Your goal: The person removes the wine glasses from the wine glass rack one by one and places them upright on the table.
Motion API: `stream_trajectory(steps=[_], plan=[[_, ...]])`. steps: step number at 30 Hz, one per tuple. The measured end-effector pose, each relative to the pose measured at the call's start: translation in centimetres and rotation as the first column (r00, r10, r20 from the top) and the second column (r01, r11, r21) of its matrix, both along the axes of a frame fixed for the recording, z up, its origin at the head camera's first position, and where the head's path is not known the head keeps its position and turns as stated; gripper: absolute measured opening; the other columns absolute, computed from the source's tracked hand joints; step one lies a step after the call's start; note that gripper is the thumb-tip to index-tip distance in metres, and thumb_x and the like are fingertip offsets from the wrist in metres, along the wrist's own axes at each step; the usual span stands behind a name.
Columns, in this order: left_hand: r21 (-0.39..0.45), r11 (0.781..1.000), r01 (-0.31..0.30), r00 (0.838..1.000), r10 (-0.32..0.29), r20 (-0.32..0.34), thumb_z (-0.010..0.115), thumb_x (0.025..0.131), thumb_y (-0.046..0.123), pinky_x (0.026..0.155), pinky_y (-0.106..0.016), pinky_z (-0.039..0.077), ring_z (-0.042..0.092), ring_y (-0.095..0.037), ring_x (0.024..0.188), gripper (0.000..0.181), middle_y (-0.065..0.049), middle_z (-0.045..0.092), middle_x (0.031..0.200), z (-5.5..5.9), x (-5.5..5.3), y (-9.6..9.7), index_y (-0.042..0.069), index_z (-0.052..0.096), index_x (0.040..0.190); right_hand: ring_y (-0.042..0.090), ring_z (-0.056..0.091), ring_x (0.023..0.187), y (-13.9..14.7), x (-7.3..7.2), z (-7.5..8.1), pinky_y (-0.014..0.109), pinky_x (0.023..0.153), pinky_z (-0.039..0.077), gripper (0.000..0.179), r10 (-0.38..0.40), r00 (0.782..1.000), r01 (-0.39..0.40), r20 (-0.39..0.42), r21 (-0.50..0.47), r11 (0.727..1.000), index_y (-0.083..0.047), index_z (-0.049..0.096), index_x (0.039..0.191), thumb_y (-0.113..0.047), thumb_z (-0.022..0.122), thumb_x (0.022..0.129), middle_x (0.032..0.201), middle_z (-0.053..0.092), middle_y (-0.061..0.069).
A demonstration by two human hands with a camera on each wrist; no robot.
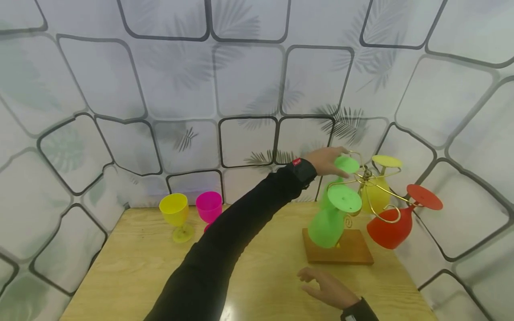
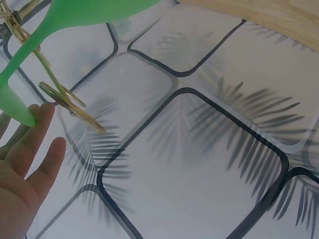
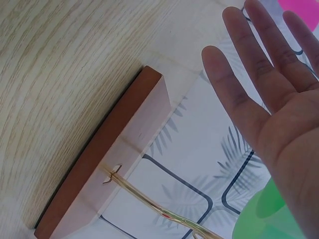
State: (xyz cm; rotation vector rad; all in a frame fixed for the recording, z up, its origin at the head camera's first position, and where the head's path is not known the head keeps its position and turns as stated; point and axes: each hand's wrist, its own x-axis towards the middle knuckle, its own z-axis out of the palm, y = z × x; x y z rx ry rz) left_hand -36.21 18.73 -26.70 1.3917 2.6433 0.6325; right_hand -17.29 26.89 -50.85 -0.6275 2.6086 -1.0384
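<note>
A gold wire rack (image 1: pixel 366 174) rises from a wooden base (image 1: pixel 339 256), with stemmed goblets hanging upside down by their feet. My left hand (image 1: pixel 326 161) is at the foot of the rear green goblet (image 1: pixel 347 164), its fingers (image 2: pixel 37 137) extended against or just beside the foot's edge. A second green goblet (image 1: pixel 327 227) hangs in front, partly covering the rear one. On the rack's right side are a yellow goblet (image 1: pixel 375 196) and a red goblet (image 1: pixel 391 227). Below, in front of the base, my right hand (image 1: pixel 327 287) is held with spread fingers and an empty palm.
An upright yellow goblet (image 1: pixel 175 211) and a pink goblet (image 1: pixel 209 207) stand at the back left of the light wood table (image 1: pixel 132 267). My left sleeve (image 1: pixel 225 240) hides part of the pink one. Patterned sheeting (image 1: pixel 249 89) surrounds the table's back and sides.
</note>
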Motion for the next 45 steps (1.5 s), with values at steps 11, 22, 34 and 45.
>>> stream_trajectory(steps=[11, 22, 34, 45], plan=[[0.002, 0.999, 0.038, 0.999, -0.038, -0.006, 0.066, 0.082, 0.04, 0.105, -0.022, 0.038, 0.042, -0.017, 0.13, 0.077, -0.005, 0.043, 0.147, -0.1, 0.7, -0.9, 0.014, 0.034, 0.147, 0.028, 0.061, 0.098, -0.6, -0.4, -0.1, 0.053, 0.081, 0.053, 0.043, 0.033, 0.999, -0.032, -0.024, 0.005, 0.999, 0.0, 0.057, 0.122, -0.032, 0.052, 0.093, 0.112, 0.066, 0.016], [-0.04, 0.998, 0.058, 0.995, -0.061, -0.085, 0.062, 0.083, 0.044, 0.111, -0.029, 0.032, 0.035, -0.021, 0.135, 0.07, -0.005, 0.04, 0.148, -0.4, -0.1, -3.1, 0.02, 0.038, 0.145, 0.029, 0.062, 0.096, -1.4, -0.3, -0.2, 0.052, 0.078, 0.054, 0.039, 0.062, 0.996, -0.061, -0.056, 0.015, 0.998, -0.002, 0.058, 0.119, -0.03, 0.054, 0.092, 0.109, 0.067, 0.015], [-0.071, 0.997, -0.025, 0.995, 0.018, -0.101, 0.064, 0.081, 0.047, 0.106, -0.033, 0.039, 0.042, -0.021, 0.129, 0.074, -0.007, 0.045, 0.144, -0.2, -1.4, -7.8, 0.02, 0.039, 0.145, 0.031, 0.062, 0.095, -2.0, -0.2, -0.3, 0.051, 0.076, 0.054, 0.044, 0.102, 0.989, -0.103, -0.107, 0.003, 0.995, 0.001, 0.058, 0.118, -0.034, 0.05, 0.094, 0.107, 0.067, 0.017], [-0.102, 0.985, -0.136, 0.987, 0.127, -0.096, 0.067, 0.079, 0.044, 0.104, -0.041, 0.042, 0.044, -0.026, 0.126, 0.081, -0.013, 0.045, 0.142, -1.2, -2.6, -13.7, 0.02, 0.032, 0.149, 0.036, 0.06, 0.098, -2.8, -0.6, -0.4, 0.056, 0.077, 0.052, 0.041, 0.126, 0.991, -0.127, -0.035, -0.031, 0.991, 0.003, 0.056, 0.121, -0.028, 0.05, 0.094, 0.111, 0.065, 0.021]])
